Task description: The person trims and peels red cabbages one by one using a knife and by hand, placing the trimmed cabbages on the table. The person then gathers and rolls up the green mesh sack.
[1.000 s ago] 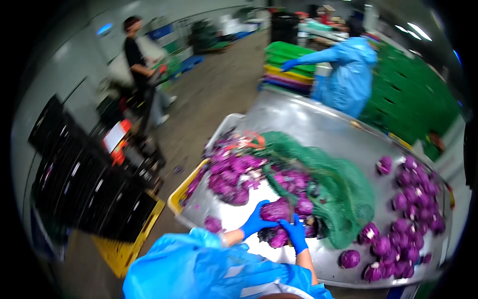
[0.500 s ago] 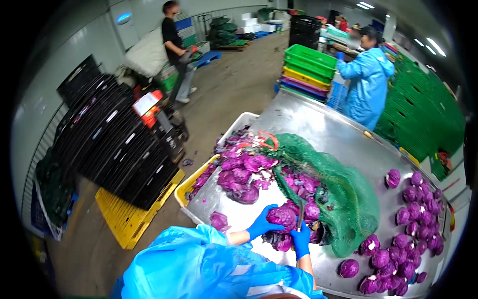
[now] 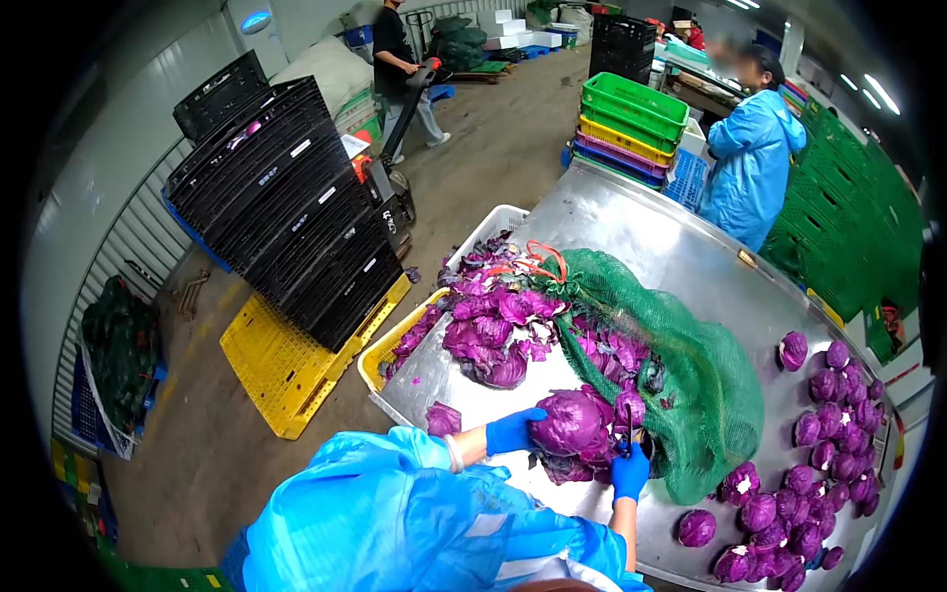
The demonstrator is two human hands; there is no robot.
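The purple cabbage (image 3: 565, 422) is hiding some of the fingers of my left hand (image 3: 511, 432). My right hand (image 3: 630, 472) is covering the handle of the knife (image 3: 629, 422), and its thin tip is showing too small for me to make out. The green net (image 3: 695, 370) is concealing part of the worktop (image 3: 612, 212). The top edge is cutting off the head of a person in a black top (image 3: 393, 49); a co-worker's face (image 3: 738, 61) is appearing blurred. The bottom edge is cropping my blue gown (image 3: 395, 513).
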